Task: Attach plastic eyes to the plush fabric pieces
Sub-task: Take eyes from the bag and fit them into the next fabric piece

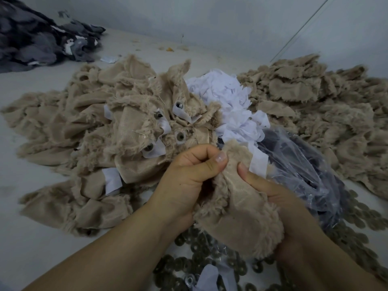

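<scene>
Progress stands partway, judged from the lie of the piles. Both hands grasp one plush fabric piece at the lower centre: the left hand is clenched on its upper edge, thumb pressed against the fabric, while the right hand pinches the same piece from the 3 o'clock side and cups it from beneath. Whether an eye is already seated in this piece cannot be told; none shows on it. At 11 o'clock from the hands lies a heap of finished pieces, several showing a plastic eye backed by a white patch. At 2 o'clock a second heap of plain pieces shows no eyes and appears to be outstanding work. A stock of white patches sits at 12 o'clock, a clear plastic bag of dark parts at 3 o'clock, and round washers are scattered over the surface at 6 o'clock. Substantial work remains.
</scene>
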The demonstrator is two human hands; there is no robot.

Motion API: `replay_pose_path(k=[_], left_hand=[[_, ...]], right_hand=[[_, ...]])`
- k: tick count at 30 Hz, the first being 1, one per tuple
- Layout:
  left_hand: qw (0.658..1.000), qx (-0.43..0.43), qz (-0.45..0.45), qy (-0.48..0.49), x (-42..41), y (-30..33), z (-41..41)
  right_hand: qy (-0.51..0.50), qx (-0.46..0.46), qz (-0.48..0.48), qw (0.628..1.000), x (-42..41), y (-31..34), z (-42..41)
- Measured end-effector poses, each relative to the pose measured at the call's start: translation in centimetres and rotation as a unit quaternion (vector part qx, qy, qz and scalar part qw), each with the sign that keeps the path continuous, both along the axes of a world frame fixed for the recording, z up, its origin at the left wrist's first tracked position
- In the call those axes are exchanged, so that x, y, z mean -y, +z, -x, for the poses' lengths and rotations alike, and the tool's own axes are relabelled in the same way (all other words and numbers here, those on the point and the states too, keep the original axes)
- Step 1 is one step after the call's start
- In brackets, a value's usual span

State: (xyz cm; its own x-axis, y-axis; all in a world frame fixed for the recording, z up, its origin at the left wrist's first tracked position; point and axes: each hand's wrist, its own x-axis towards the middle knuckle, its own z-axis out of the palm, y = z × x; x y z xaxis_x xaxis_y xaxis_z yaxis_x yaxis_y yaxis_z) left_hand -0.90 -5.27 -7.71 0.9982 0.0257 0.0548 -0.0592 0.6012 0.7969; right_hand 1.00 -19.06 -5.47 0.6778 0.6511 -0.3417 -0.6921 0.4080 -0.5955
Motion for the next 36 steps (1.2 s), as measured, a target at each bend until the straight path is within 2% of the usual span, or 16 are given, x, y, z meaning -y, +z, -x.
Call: replay_pose_path(k=[11,17,22,25,30,33,36], left_hand=[[1.0,0.005,-0.006,0.001,0.0,0.0,0.1],[1.0,0.003,0.009,0.014,-0.1,0.1,0.1],[0.997,0.017,-0.066,0.035,-0.2,0.0,-0.1],[0.995,0.022,-0.085,0.039,-0.4,-0.3,-0.2],[0.991,0.047,-0.116,0.043,-0.7,-0.7,-0.4],[0.985,0.058,-0.154,0.045,-0.8,-0.8,-0.4],[0.98,0.057,-0.177,0.071,-0.6,-0.7,-0.4]], right_hand=[[0.004,0.035,-0.023,0.999,0.2,-1.0,-0.3],[0.015,0.054,0.037,0.998,0.5,-0.5,-0.7],[0.014,0.067,0.056,0.996,0.7,-0.4,-1.0],[-0.004,0.048,0.022,0.999,0.6,-0.3,-1.1],[-0.048,-0.007,0.036,0.998,1.0,-0.3,-2.1],[-0.006,0.015,0.003,1.0,0.7,-0.4,-1.9],[0.007,0.058,0.016,0.998,0.6,-0.7,-1.7]])
